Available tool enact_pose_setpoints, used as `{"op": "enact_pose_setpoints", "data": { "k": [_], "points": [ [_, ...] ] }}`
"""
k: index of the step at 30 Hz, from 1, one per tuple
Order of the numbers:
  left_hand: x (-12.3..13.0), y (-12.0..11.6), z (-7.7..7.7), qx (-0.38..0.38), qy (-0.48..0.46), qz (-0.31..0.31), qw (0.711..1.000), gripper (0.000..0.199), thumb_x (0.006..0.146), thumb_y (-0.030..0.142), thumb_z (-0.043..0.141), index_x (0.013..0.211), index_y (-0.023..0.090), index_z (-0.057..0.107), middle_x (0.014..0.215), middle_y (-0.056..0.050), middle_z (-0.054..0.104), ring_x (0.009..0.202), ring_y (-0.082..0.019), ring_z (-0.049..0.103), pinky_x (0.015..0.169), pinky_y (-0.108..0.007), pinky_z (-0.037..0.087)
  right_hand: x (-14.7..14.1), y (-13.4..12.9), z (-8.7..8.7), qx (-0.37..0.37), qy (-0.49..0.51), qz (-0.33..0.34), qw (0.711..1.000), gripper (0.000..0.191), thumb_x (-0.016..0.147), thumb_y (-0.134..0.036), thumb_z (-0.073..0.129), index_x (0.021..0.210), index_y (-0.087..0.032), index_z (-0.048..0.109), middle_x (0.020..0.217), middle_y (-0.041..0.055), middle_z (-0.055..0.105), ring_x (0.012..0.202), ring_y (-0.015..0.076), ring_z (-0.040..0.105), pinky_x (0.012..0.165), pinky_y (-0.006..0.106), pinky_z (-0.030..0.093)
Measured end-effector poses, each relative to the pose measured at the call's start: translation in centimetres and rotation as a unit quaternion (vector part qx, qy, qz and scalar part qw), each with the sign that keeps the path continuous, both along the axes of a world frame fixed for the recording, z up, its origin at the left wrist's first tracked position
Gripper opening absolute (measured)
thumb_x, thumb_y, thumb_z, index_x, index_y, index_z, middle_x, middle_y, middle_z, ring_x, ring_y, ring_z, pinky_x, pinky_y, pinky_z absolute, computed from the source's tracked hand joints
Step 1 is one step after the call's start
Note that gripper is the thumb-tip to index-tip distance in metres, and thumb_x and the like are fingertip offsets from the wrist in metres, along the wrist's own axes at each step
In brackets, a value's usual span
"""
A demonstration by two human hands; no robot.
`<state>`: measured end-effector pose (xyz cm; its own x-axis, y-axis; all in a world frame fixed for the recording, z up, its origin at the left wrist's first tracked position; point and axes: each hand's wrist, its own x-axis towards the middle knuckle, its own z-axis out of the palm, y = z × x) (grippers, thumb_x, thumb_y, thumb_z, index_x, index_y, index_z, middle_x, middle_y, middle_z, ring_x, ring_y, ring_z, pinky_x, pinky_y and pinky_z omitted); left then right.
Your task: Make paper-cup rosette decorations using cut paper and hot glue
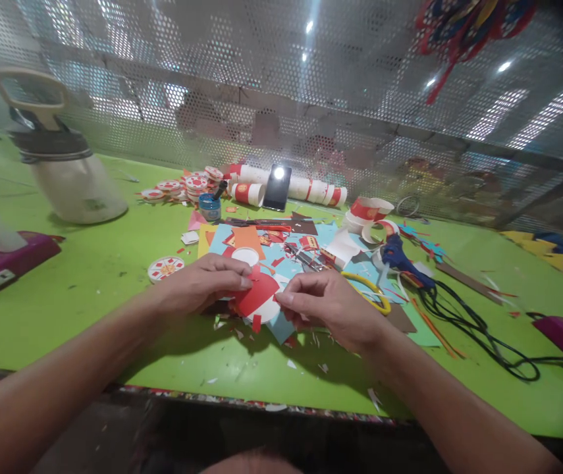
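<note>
Between my hands is a paper cutout [264, 297], white with a large red panel and small red tabs at its edges. My left hand [214, 282] is closed on its left side, thumb on top. The thumb and forefinger of my right hand [324, 304] pinch at its right edge, where a tiny bit of red shows; the other fingers are curled and partly hidden. Coloured paper sheets [222, 237] lie beneath and behind the cutout. Yellow-handled scissors [370, 289] lie just beyond my right hand. A decorated white and red disc [166, 268] rests beside my left wrist.
A blue glue gun [402, 260] trails a black cable [479, 336] at right. Behind lie a phone [278, 187], a blue jar [210, 207], paper cups [367, 210] and stacked discs [196, 184]. A sprayer bottle [71, 174] and purple power strip [7, 263] stand left.
</note>
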<state>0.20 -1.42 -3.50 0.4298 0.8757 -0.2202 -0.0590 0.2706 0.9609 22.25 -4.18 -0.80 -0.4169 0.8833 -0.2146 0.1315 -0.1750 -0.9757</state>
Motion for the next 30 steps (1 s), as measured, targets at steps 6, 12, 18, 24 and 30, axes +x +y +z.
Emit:
{"op": "enact_pose_setpoints", "data": {
  "k": [6, 12, 18, 24, 30],
  "points": [
    [0.14, -0.16, 0.17, 0.000, -0.001, 0.002, 1.000, 0.012, 0.067, 0.027, 0.076, 0.074, 0.018, 0.072, 0.064, -0.001, 0.063, 0.056, -0.015, 0.055, 0.053, -0.027, 0.042, -0.04, -0.12, 0.14, 0.014, -0.010, 0.016, 1.000, 0.038, 0.069, -0.050, 0.077, 0.062, -0.016, 0.061, 0.055, -0.0028, 0.056, 0.048, 0.0072, 0.049, 0.048, 0.021, 0.041],
    [0.06, -0.06, 0.03, 0.001, -0.015, -0.018, 1.000, 0.010, 0.069, 0.026, 0.075, 0.073, 0.018, 0.072, 0.065, -0.002, 0.062, 0.056, -0.015, 0.054, 0.054, -0.028, 0.044, 0.19, -0.05, 0.10, 0.017, -0.018, 0.028, 0.999, 0.036, 0.070, -0.047, 0.077, 0.062, -0.016, 0.062, 0.055, -0.0029, 0.056, 0.048, 0.0072, 0.049, 0.048, 0.021, 0.041],
    [0.10, -0.03, 0.22, 0.001, -0.018, -0.015, 1.000, 0.012, 0.067, 0.025, 0.076, 0.075, 0.018, 0.074, 0.067, -0.003, 0.064, 0.058, -0.016, 0.056, 0.054, -0.028, 0.044, 0.22, -0.01, 0.13, 0.011, -0.030, 0.030, 0.999, 0.034, 0.067, -0.045, 0.079, 0.062, -0.016, 0.062, 0.055, -0.0023, 0.057, 0.049, 0.0076, 0.049, 0.048, 0.021, 0.041],
    [-0.09, 0.13, -0.17, 0.001, -0.024, -0.017, 1.000, 0.010, 0.068, 0.023, 0.076, 0.078, 0.019, 0.075, 0.066, -0.001, 0.064, 0.057, -0.014, 0.055, 0.056, -0.027, 0.043, 0.04, -0.07, 0.10, 0.017, -0.035, 0.021, 0.999, 0.038, 0.067, -0.051, 0.077, 0.060, -0.017, 0.061, 0.054, -0.0026, 0.055, 0.048, 0.0078, 0.048, 0.048, 0.022, 0.041],
    [-0.13, 0.20, -0.40, 0.007, -0.023, -0.012, 1.000, 0.007, 0.069, 0.023, 0.076, 0.075, 0.020, 0.074, 0.067, -0.001, 0.064, 0.057, -0.014, 0.055, 0.057, -0.028, 0.044, -0.05, -0.04, -0.12, 0.018, -0.038, 0.019, 0.999, 0.039, 0.068, -0.052, 0.076, 0.060, -0.017, 0.060, 0.054, -0.0022, 0.056, 0.048, 0.0082, 0.049, 0.048, 0.023, 0.040]
  ]
}}
